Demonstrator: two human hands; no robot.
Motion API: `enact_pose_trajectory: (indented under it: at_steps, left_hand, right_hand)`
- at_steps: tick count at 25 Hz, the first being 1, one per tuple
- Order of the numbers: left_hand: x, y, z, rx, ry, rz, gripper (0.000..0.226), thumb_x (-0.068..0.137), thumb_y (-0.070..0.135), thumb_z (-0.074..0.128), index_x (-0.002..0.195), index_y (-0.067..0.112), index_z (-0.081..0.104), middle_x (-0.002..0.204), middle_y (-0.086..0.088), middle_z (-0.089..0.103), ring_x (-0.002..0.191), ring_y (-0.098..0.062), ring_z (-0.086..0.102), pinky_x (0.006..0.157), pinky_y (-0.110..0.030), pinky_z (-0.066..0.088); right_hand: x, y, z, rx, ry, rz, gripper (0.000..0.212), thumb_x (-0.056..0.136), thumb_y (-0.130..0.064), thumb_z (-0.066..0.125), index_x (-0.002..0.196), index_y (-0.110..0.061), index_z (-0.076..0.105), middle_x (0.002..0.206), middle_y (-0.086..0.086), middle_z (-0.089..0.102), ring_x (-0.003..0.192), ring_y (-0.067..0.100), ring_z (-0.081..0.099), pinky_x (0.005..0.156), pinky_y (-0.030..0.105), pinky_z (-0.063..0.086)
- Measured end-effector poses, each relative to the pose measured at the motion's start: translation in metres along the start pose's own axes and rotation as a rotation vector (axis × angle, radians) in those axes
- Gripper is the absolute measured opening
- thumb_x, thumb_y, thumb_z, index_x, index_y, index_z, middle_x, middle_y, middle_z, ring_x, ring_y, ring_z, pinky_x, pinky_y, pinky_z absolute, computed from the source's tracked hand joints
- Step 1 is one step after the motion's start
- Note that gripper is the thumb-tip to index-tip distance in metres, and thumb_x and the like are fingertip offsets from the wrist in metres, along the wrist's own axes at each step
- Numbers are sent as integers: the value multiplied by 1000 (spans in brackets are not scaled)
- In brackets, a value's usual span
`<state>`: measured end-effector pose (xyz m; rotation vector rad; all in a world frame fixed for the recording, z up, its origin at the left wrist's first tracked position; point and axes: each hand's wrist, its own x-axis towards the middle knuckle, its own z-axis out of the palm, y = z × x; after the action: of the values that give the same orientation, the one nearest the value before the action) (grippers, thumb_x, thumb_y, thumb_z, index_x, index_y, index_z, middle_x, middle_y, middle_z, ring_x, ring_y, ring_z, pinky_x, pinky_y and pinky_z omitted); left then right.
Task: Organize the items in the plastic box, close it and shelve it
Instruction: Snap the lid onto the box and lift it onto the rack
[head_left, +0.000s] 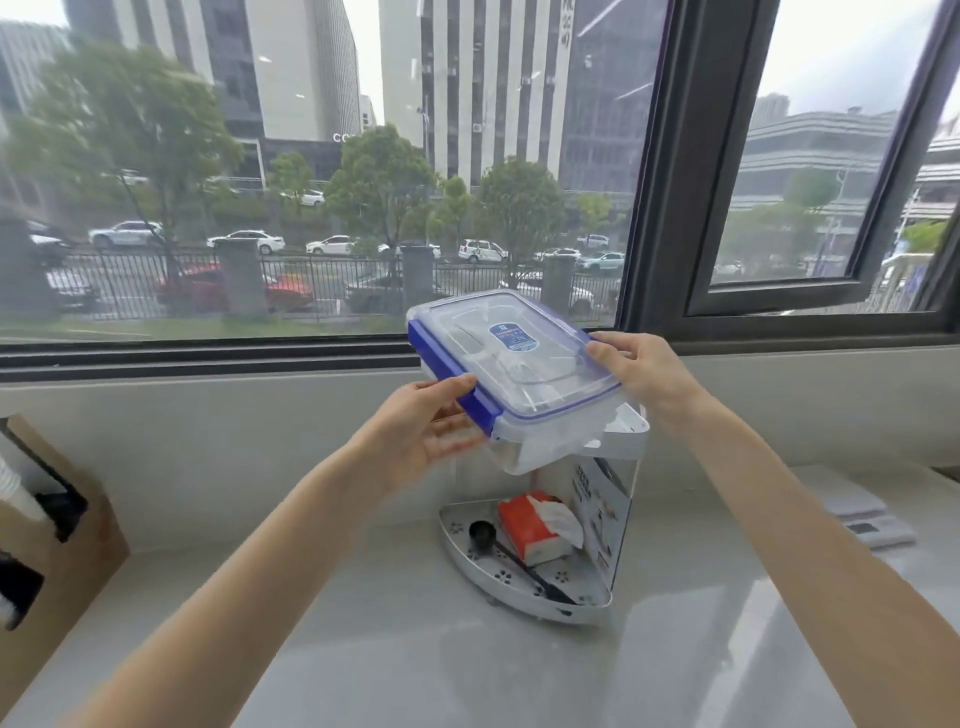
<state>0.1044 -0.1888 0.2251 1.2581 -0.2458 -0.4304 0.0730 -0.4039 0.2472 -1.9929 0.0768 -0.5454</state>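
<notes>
A clear plastic box (540, 431) with a blue-latched lid (511, 356) is held in the air, tilted, over the upper tier of a white corner shelf rack (626, 423). The lid is on, with a blue latch folded down on the left side. My left hand (423, 431) grips the box at its near left latch and underside. My right hand (636, 371) holds its right edge. Faint items show through the lid; I cannot tell what they are.
The rack's lower tier (467, 556) holds an orange tissue pack (537, 527) and a black spoon (485, 535). A cardboard organizer (67, 540) stands at the left on the grey counter (415, 649). A white scale (865, 517) lies at the right. A window ledge (208, 358) runs behind.
</notes>
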Motion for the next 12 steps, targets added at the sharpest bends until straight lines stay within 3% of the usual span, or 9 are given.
enact_pose_trajectory:
  at_steps: [3, 6, 8, 10, 12]
  left_hand:
    - [25, 8, 16, -21, -20, -30, 8, 83, 13, 55, 89, 8, 55, 77, -9, 59, 62, -15, 62, 51, -25, 58]
    - [47, 14, 28, -76, -25, -80, 20, 82, 11, 57, 101, 6, 51, 80, -10, 58, 70, -19, 61, 48, -26, 58]
    - [63, 14, 33, -113, -20, -106, 24, 81, 10, 59, 102, 6, 50, 83, -11, 57, 72, -21, 61, 46, -27, 58]
    - [76, 11, 37, -134, -28, -127, 26, 80, 9, 60, 104, 6, 49, 85, -12, 56, 74, -23, 62, 47, -29, 58]
    - [87, 7, 40, -148, -17, -141, 29, 79, 7, 60, 106, 6, 48, 88, -14, 56, 75, -24, 62, 47, -31, 58]
  right_hand:
    - [31, 2, -13, -27, -16, 9, 33, 94, -11, 45, 123, 3, 53, 105, 8, 59, 87, 13, 55, 65, 5, 44]
    - [60, 11, -22, -77, 11, 14, 36, 94, -13, 46, 125, 4, 51, 125, 13, 58, 103, 15, 52, 88, 18, 38]
    - [77, 17, -27, -70, 32, 25, 36, 92, -13, 49, 124, 4, 53, 132, 14, 55, 115, 19, 52, 91, 20, 34]
    - [90, 25, -29, -60, 54, 36, 36, 91, -14, 51, 122, 4, 54, 133, 14, 54, 113, 20, 53, 88, 19, 38]
    - [100, 32, -29, -55, 74, 50, 35, 91, -13, 53, 121, 3, 54, 128, 17, 57, 97, 15, 55, 71, 7, 44]
